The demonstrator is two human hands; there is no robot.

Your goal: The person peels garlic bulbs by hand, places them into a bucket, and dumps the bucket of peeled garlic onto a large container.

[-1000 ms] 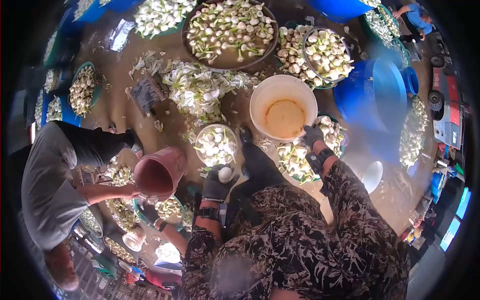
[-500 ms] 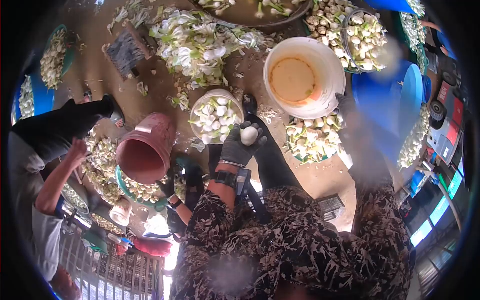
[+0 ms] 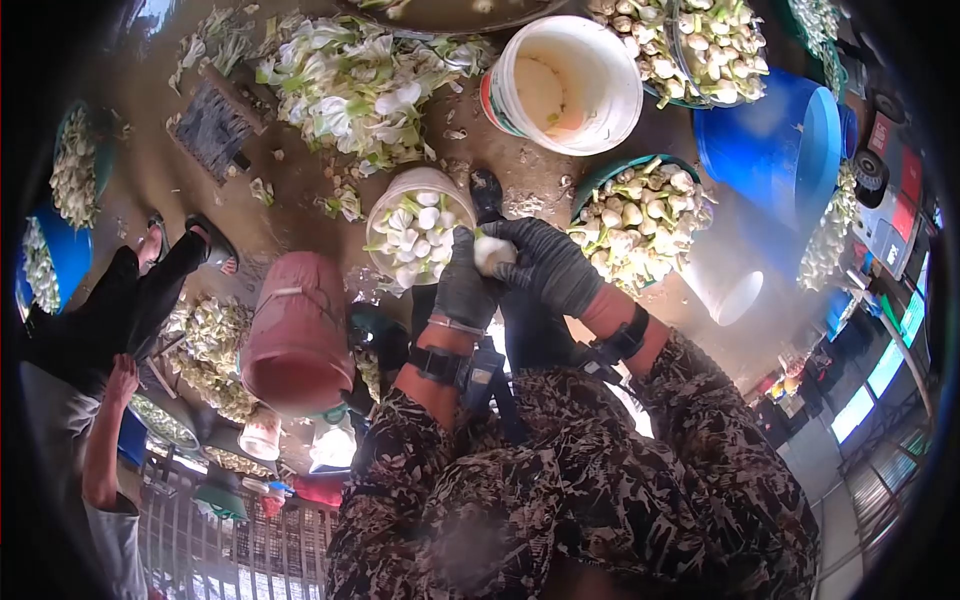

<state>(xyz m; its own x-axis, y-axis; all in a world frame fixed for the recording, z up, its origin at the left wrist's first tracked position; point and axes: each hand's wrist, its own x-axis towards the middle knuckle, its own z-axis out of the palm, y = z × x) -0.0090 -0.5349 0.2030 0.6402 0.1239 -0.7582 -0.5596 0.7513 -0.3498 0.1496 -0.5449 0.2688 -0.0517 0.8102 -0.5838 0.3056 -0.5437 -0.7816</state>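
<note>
Above my lap, my left hand (image 3: 468,280) and right hand (image 3: 560,262), both in dark gloves, meet around a whitish garlic bulb (image 3: 493,257). A bit of green stem shows at the bulb's top. The left fingers wrap its near left side; the right fingers press on it from the right. Just beyond my left hand stands a small pale bucket (image 3: 375,215) holding white trimmed bulbs (image 3: 418,235). Past my right hand sits a green tub (image 3: 590,182) heaped with stemmed bulbs (image 3: 640,215).
A white bucket (image 3: 620,118) stands ahead, beside a blue barrel (image 3: 725,130). Peeled leaves (image 3: 345,85) lie piled ahead left. On the left, a pink bucket (image 3: 297,310) is tipped toward me, and another person's arm (image 3: 105,430) shows. A vehicle (image 3: 890,185) is far right.
My right hand has come from beside the white bucket to the bulb at my left hand. The white bucket has shifted away and left. The pink bucket sits lower in view.
</note>
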